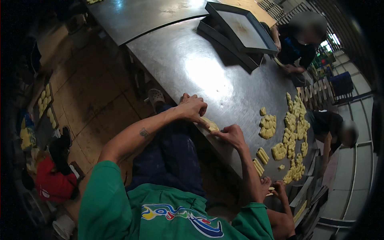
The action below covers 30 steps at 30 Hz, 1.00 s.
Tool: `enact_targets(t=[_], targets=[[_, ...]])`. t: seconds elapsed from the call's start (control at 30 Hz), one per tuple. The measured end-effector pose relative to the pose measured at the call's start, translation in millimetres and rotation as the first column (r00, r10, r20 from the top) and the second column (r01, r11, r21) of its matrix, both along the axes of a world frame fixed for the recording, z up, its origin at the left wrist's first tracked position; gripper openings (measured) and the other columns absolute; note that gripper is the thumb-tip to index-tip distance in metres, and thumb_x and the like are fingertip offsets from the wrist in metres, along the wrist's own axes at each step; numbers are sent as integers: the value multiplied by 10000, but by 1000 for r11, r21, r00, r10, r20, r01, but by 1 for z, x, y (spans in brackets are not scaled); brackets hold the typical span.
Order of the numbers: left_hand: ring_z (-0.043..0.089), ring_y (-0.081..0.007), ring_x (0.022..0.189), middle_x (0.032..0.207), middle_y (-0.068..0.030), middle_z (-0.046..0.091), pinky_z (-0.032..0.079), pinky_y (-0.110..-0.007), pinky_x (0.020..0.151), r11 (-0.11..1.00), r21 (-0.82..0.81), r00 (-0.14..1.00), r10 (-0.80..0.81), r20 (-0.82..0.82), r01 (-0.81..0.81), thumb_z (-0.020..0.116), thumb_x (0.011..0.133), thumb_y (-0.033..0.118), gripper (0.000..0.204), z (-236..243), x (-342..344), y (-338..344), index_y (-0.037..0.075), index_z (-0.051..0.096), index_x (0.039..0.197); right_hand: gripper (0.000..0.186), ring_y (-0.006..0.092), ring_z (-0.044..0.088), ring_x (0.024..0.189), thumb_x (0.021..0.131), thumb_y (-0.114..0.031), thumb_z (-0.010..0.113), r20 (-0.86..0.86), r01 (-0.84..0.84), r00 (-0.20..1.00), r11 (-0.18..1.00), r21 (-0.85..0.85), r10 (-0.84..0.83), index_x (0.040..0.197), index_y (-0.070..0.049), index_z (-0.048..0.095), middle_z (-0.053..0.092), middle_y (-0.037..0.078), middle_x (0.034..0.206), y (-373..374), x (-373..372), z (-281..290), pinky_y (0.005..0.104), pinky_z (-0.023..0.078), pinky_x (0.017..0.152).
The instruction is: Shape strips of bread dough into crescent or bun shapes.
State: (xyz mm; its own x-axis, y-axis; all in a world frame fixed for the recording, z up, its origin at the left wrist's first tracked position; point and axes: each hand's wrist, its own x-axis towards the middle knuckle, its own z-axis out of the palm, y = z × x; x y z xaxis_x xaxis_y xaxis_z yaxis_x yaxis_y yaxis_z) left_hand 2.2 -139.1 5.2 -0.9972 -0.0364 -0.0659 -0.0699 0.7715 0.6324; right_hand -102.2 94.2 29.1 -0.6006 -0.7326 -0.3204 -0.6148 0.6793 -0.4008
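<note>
A small flat piece of pale yellow dough (210, 124) lies at the near edge of the metal table, stretched between my two hands. My left hand (194, 109) has its fingers curled and its thumb on the dough's far-left end. At the other end, my right hand (233, 137) pinches the dough with its thumb on top. The fingers' undersides are hidden. To the right of my right hand lie several rolled dough sticks (261, 159), and beyond them a cluster of dough pieces (267, 126).
Many dough lumps (294, 132) spread along the table's right side. Two dark trays (244, 28) are stacked askew at the far end of the steel table (168, 56). A co-worker's hands (276, 188) handle dough sticks close on my right. More people stand across the table; one in red (54, 180) is at left.
</note>
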Motion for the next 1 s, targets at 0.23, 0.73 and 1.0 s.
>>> enact_targets(t=[0.23,0.73,1.0], targets=[[519,-277,1020,926,-77,602,295,-487,861,986,-165,989,50,136,-27,771,653,598,493,8,-21,16,136,677,799,776,258,613,505,719,-738,641,-42,209,978,966,153,-205,634,31,692,585,150,514,-33,4,20,380,467,532],[488,-273,1054,905,-67,594,299,-462,864,983,-168,974,-41,224,80,743,705,580,452,18,-30,16,143,688,805,808,262,619,505,679,-773,653,-97,129,988,987,95,-120,614,31,696,603,131,518,-24,-15,2,395,462,516],[494,-273,1016,952,-67,572,296,-456,875,988,-101,991,-120,-66,113,708,760,582,426,-4,-6,-5,161,666,812,793,258,608,490,737,-747,625,-64,226,973,970,86,-221,606,32,691,570,111,494,-4,3,-2,404,461,515]])
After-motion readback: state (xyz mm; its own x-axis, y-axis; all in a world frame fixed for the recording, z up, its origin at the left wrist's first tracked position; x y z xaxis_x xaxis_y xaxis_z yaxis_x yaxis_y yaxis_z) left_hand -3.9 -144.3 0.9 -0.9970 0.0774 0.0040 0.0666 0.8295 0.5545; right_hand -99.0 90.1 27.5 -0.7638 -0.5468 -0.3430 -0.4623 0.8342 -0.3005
